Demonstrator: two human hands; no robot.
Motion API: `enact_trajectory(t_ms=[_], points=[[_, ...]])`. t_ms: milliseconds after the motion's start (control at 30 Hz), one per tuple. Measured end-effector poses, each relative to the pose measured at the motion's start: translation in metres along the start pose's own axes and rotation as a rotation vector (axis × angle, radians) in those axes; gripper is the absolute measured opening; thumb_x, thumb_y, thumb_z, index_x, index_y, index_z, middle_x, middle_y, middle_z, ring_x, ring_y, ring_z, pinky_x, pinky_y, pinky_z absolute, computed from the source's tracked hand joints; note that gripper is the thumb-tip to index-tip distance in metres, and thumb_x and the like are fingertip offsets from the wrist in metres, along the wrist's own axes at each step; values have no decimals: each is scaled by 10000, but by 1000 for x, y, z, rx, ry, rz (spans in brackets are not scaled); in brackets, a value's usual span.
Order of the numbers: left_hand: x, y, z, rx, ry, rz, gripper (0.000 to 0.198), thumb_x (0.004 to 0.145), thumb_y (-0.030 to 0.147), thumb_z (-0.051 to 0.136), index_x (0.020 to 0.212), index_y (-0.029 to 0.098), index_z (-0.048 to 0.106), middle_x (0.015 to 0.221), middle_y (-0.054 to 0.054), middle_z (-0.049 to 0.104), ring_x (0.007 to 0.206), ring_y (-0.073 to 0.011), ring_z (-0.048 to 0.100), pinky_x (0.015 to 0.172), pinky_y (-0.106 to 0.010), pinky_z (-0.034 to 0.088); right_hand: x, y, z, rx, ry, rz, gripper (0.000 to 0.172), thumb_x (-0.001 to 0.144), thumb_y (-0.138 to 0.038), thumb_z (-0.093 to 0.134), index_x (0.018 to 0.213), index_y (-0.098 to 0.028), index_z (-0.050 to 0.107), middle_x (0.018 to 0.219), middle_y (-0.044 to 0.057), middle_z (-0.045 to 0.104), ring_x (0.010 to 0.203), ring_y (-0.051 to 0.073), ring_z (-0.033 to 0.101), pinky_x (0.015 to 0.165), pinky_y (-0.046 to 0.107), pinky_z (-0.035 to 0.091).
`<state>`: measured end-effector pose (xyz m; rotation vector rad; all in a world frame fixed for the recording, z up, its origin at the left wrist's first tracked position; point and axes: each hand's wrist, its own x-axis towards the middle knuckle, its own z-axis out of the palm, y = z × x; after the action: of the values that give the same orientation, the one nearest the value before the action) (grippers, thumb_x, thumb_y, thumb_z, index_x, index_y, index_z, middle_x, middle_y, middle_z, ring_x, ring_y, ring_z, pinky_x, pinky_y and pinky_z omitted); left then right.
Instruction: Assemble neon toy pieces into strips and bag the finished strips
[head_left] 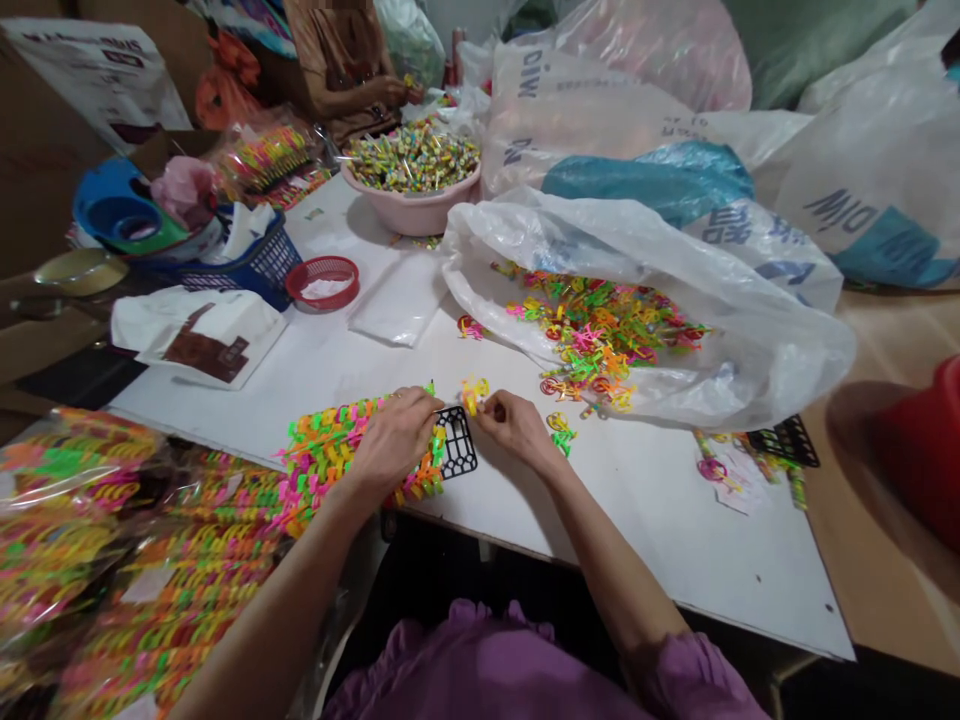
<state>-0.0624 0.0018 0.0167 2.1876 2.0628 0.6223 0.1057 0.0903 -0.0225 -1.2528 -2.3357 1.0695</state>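
My left hand (397,437) rests over a black plastic grid rack (460,440), its fingers curled at the rack's upper edge. Rows of small pink, green, yellow and orange plastic toys (322,440) cover most of that rack; its right end shows bare slots. Just right of it, my right hand (517,428) is closed in a pinch on a small yellow plastic toy (472,394). The toy's lower part is hidden by my fingers. Loose toys (561,435) in green and yellow lie on the white table right of this hand.
An open clear plastic bag (780,350) spills more toys onto the table. Behind stand a pink basin (397,208), a red basket (324,282) and a blue basket (262,260). Packed toys (150,560) lie at lower left. A co-worker (352,80) sits across.
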Motion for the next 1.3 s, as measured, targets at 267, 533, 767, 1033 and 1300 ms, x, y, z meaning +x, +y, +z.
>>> enact_trajectory(t_ms=[267, 533, 767, 1033, 1300], points=[[1, -2, 2, -76, 76, -25, 214, 857, 258, 502, 1035, 182, 593, 915, -38, 647, 884, -168, 580, 801, -283, 437, 19, -2, 50, 362, 36, -102, 96, 739, -220, 523, 821, -171, 537, 726, -15, 564, 665, 126, 503, 612, 227, 395], [6, 4, 4, -36, 5, -69, 237, 868, 338, 487, 993, 175, 605, 891, -53, 642, 865, -197, 576, 789, -326, 443, 22, -9, 48, -32, -47, -342, 179, 791, -144, 411, 942, -180, 501, 884, 40, 508, 798, 157, 498, 712, 265, 416], [1, -1, 10, -42, 99, -61, 284, 884, 379, 423, 888, 182, 629, 836, -39, 653, 805, -186, 600, 739, -305, 453, 21, -10, 49, -244, -106, -361, 241, 799, -155, 402, 1033, -182, 456, 964, 59, 543, 856, 170, 527, 721, 273, 438], [3, 11, 13, -110, 67, -27, 273, 882, 368, 419, 926, 193, 624, 848, -39, 634, 817, -180, 583, 762, -313, 448, 11, -8, 33, -321, -111, -300, 263, 778, -202, 434, 1038, -179, 455, 973, 67, 507, 749, 172, 554, 634, 286, 456], [8, 9, 16, -68, 61, -10, 241, 884, 303, 413, 877, 171, 615, 870, -62, 623, 849, -199, 565, 787, -343, 448, 19, -4, 32, -318, -140, -315, 227, 804, -204, 465, 1023, -171, 516, 964, 56, 543, 796, 153, 548, 666, 251, 440]])
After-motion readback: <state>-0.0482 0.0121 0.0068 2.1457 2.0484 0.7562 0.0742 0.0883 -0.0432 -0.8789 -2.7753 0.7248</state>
